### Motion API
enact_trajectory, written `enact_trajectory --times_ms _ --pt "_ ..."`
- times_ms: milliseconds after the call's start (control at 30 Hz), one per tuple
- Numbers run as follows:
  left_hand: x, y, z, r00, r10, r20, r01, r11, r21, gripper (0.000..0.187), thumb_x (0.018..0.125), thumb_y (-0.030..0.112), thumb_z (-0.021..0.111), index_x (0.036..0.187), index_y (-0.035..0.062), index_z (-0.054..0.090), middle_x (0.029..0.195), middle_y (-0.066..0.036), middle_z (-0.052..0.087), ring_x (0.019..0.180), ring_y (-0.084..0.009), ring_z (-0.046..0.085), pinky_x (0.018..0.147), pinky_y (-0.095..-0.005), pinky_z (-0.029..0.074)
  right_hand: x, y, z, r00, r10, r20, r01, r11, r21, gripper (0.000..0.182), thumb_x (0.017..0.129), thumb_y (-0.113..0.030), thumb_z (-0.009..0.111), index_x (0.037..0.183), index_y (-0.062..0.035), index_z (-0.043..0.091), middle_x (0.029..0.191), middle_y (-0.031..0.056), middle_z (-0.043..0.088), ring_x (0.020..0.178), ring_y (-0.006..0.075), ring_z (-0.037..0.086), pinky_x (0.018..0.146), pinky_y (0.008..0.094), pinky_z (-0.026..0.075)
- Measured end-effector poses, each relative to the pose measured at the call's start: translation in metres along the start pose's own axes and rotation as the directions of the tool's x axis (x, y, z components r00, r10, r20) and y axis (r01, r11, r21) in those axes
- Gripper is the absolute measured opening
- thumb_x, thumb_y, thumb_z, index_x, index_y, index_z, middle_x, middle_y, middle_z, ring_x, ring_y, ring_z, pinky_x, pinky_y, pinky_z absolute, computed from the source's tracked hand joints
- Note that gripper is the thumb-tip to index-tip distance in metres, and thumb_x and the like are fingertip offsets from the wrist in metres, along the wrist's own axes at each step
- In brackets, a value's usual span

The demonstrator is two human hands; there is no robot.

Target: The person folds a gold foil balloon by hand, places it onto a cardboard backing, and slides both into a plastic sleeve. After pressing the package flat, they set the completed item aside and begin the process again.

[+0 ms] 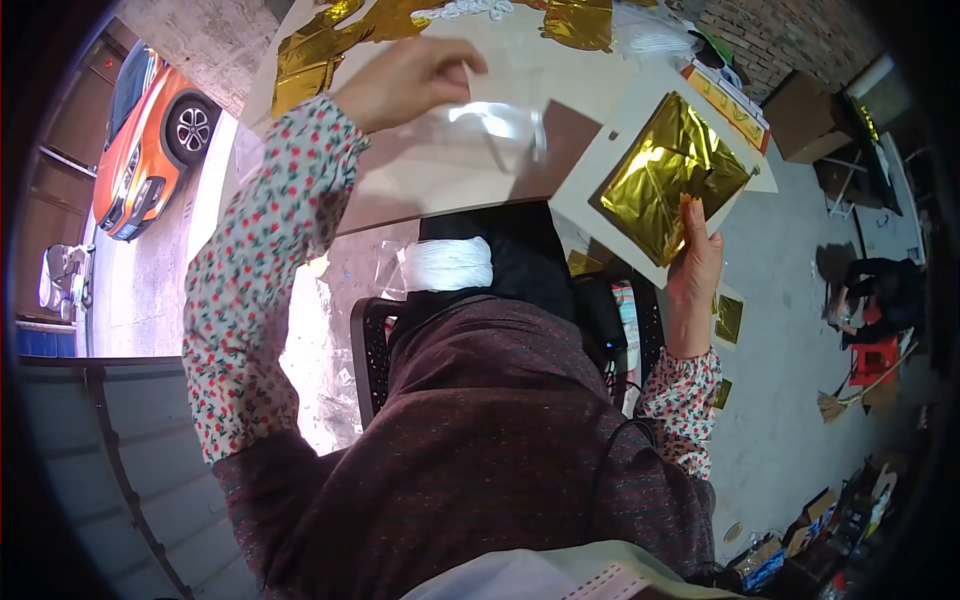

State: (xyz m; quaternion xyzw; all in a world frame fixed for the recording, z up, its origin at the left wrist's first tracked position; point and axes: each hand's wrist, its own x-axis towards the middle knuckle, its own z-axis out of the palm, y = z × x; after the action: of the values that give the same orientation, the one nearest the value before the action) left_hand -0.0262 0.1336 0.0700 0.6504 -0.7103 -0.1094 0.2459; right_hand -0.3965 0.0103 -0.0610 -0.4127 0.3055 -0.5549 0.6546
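My right hand (695, 265) grips the lower right edge of a pale flat board (580, 205), thumb on top. On the board lies a shiny, creased gold foil sheet (670, 165). The board is tilted at the table's right edge. My left hand (415, 85) hovers above the table (400, 185) with its fingers curled together in a pinch. Whatever it may hold is too small to make out. A clear, glossy plastic piece (500, 122) is below it on the tabletop. On my lap rests a bundle of white string (450, 264).
Gold foil pieces (305, 75) and white string (465, 10) lie along the table's far side. A yellow-and-white stack (730, 105) is behind the board. Another person (880, 295) sits at right near a red stool (873, 360). An orange car (150, 150) stands outside at left.
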Motion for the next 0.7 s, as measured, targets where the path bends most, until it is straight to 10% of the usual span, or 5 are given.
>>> enact_trajectory --times_ms 133,400,500,633,700 --pt "-0.02 0.023 -0.005 0.708 0.659 -0.255 -0.339 0.633 0.696 0.03 0.082 0.009 0.072 0.111 0.0054 0.068 0.094 -0.012 0.069 0.087 -0.029 0.066 0.076 -0.0389 0.051 -0.008 -0.01 -0.016 0.946 0.272 0.175 -0.257 0.961 -0.105 0.024 0.092 -0.017 0.073 0.112 -0.0048 0.068 0.104 0.0056 0.073 0.095 0.0124 0.068 0.089 0.0277 0.052" --pt "-0.089 -0.018 0.123 0.967 0.207 -0.147 -0.145 0.926 0.349 0.056 0.09 0.039 0.069 0.128 0.0004 0.058 0.117 -0.024 0.065 0.114 -0.0389 0.061 0.093 -0.0457 0.049 -0.024 0.003 -0.03 0.879 0.433 0.199 -0.367 0.881 -0.297 0.021 0.091 -0.012 0.073 0.11 -0.0047 0.072 0.103 0.0045 0.073 0.091 0.011 0.068 0.083 0.0284 0.053" --pt "-0.07 -0.027 0.106 0.974 -0.2 0.109 0.201 0.98 0.007 0.062 0.085 0.029 0.073 0.136 0.0011 0.053 0.134 -0.026 0.056 0.124 -0.0343 0.057 0.1 -0.0438 0.047 -0.02 0.017 -0.029 0.854 0.471 0.219 -0.397 0.864 -0.311 0.022 0.091 -0.012 0.073 0.111 -0.0047 0.071 0.103 0.004 0.073 0.091 0.0107 0.067 0.084 0.0283 0.053" --pt "-0.004 -0.011 0.079 0.951 -0.213 0.226 0.143 0.947 0.288 0.071 0.085 0.02 0.072 0.146 0.0031 0.041 0.15 -0.02 0.043 0.13 -0.0339 0.051 0.107 -0.0423 0.042 -0.021 0.012 -0.023 0.855 0.464 0.234 -0.374 0.862 -0.343 0.023 0.09 -0.011 0.073 0.112 -0.0054 0.071 0.104 0.0037 0.073 0.092 0.0107 0.066 0.085 0.0289 0.051" --pt "0.02 -0.054 0.099 0.976 0.054 0.21 -0.109 0.96 0.259 0.077 0.081 0.02 0.074 0.148 0.0041 0.038 0.148 -0.018 0.043 0.132 -0.0355 0.047 0.11 -0.0435 0.039 -0.021 0.018 -0.029 0.853 0.467 0.233 -0.371 0.857 -0.359 0.024 0.091 -0.011 0.073 0.113 -0.0047 0.071 0.105 0.0037 0.072 0.092 0.0107 0.066 0.086 0.0288 0.051"
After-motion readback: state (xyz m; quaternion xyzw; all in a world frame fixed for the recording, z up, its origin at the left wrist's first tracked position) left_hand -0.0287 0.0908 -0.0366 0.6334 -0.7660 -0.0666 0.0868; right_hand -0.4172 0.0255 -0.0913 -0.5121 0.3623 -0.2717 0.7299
